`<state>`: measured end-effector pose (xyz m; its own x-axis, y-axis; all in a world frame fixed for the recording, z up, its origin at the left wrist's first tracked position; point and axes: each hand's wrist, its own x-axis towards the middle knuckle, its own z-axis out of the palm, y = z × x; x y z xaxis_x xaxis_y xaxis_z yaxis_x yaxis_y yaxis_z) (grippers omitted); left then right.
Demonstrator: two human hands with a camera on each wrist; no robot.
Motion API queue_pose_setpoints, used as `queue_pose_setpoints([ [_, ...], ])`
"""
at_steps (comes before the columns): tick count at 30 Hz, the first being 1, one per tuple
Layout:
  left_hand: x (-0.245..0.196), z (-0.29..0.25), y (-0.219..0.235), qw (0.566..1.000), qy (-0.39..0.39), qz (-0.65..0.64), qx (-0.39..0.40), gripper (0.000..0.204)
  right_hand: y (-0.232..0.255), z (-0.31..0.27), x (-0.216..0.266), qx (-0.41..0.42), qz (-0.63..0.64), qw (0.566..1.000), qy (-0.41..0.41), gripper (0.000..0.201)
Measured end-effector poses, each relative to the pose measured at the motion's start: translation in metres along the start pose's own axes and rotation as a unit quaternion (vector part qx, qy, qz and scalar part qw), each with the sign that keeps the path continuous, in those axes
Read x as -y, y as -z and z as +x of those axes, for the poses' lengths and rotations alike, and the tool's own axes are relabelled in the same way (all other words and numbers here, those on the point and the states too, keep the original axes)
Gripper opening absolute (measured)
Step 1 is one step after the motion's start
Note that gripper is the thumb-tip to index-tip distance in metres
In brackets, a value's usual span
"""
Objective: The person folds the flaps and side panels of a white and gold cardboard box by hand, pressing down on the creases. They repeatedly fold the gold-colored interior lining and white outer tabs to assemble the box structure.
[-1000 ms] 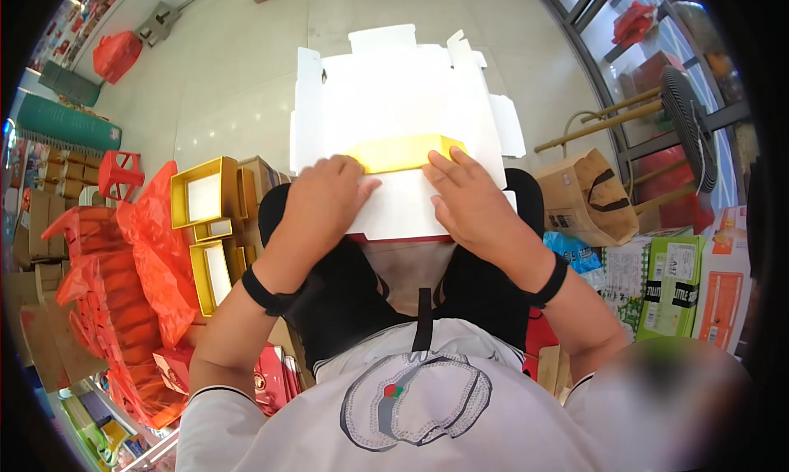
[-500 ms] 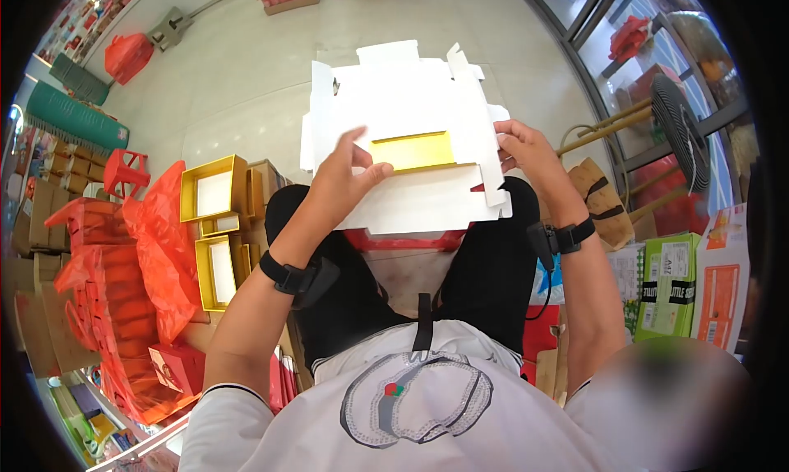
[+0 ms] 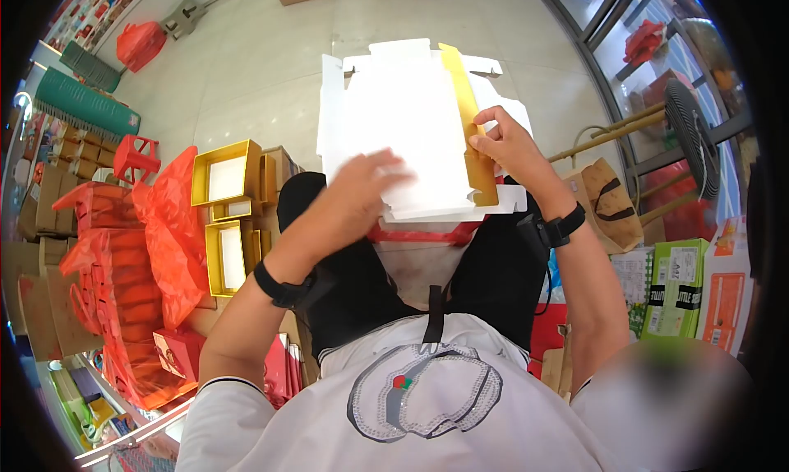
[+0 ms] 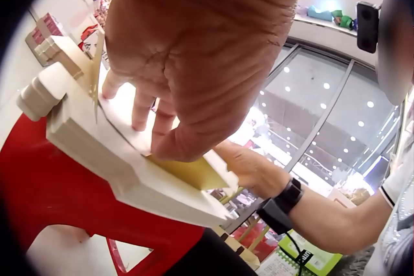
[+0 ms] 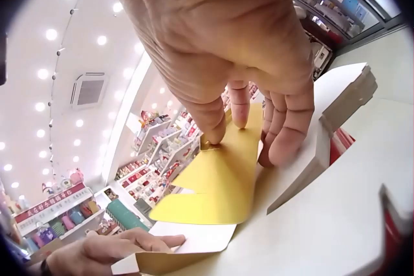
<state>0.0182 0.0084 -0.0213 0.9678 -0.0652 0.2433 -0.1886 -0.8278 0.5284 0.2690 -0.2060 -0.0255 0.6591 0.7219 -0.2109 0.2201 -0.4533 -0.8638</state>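
A flat cardboard box blank [image 3: 403, 135], white inside and gold outside, lies on a stack of white cardboard [image 4: 139, 179] in front of my knees. Its gold side flap [image 3: 467, 114] stands folded up along the right. My right hand [image 3: 511, 149] pinches this flap at its middle, thumb and fingertips together on it. Up close in the right wrist view, the gold flap [image 5: 223, 179] bends under the thumb and fingers. My left hand [image 3: 357, 194], blurred, is over the blank's lower left part, fingers extended towards the right.
A red stool [image 4: 84, 192] supports the stack. Finished gold-rimmed boxes [image 3: 223, 176] stand at the left beside red plastic bags [image 3: 173, 233]. A brown paper bag [image 3: 608, 205] and a green carton [image 3: 674, 287] are at the right.
Both hands left the small yellow panel at the blank's near edge. My right hand moved to the right side, where a gold flap now stands up. The left hand moved lower.
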Motion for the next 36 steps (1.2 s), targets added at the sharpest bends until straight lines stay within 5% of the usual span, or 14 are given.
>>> queue_pose_setpoints([
  [3, 0.034, -0.006, 0.017, 0.961, 0.148, 0.067, -0.226, 0.049, -0.008, 0.0, -0.003, -0.02, -0.028, 0.999, 0.003, 0.03],
  [4, 0.036, -0.01, 0.016, 0.961, 0.149, 0.058, -0.227, 0.041, -0.009, 0.0, -0.003, -0.029, -0.038, 0.999, 0.007, 0.029],
  [7, 0.059, -0.013, 0.035, 0.936, 0.314, -0.148, -0.061, 0.041, -0.012, -0.004, 0.004, -0.031, -0.05, 0.998, 0.014, 0.023],
  [8, 0.069, -0.023, 0.014, 0.948, 0.263, -0.116, -0.137, 0.048, -0.012, -0.003, 0.004, -0.027, -0.056, 0.998, 0.013, 0.021],
  [9, 0.033, -0.008, 0.034, 0.949, 0.23, -0.2, -0.085, 0.048, -0.013, -0.004, 0.003, -0.023, -0.062, 0.998, 0.011, 0.02],
  [12, 0.027, -0.002, 0.014, 0.945, 0.22, -0.223, -0.097, 0.046, -0.018, -0.007, 0.005, -0.014, -0.034, 0.999, 0.005, 0.018],
  [18, 0.037, 0.008, -0.001, 0.975, 0.204, -0.087, -0.026, 0.038, -0.021, -0.009, 0.002, 0.008, -0.046, 0.997, 0.06, 0.019],
  [21, 0.037, 0.01, 0.002, 0.974, 0.216, -0.069, 0.002, 0.037, -0.007, -0.022, 0.005, 0.072, 0.02, 0.997, 0.004, 0.03],
  [25, 0.028, 0.008, 0.027, 0.964, 0.216, -0.092, 0.127, 0.056, 0.011, -0.044, 0.012, 0.152, -0.029, 0.988, 0.008, 0.049],
  [26, 0.025, 0.013, 0.038, 0.946, 0.235, -0.081, 0.208, 0.068, 0.015, -0.046, 0.015, 0.173, -0.055, 0.983, 0.008, 0.052],
  [32, 0.026, 0.005, 0.041, 0.955, 0.189, -0.057, 0.221, 0.075, 0.015, -0.046, -0.014, 0.195, -0.065, 0.974, 0.093, 0.06],
  [36, 0.015, 0.005, 0.043, 0.96, 0.175, -0.065, 0.209, 0.061, 0.017, -0.046, -0.011, 0.208, -0.058, 0.972, 0.094, 0.053],
])
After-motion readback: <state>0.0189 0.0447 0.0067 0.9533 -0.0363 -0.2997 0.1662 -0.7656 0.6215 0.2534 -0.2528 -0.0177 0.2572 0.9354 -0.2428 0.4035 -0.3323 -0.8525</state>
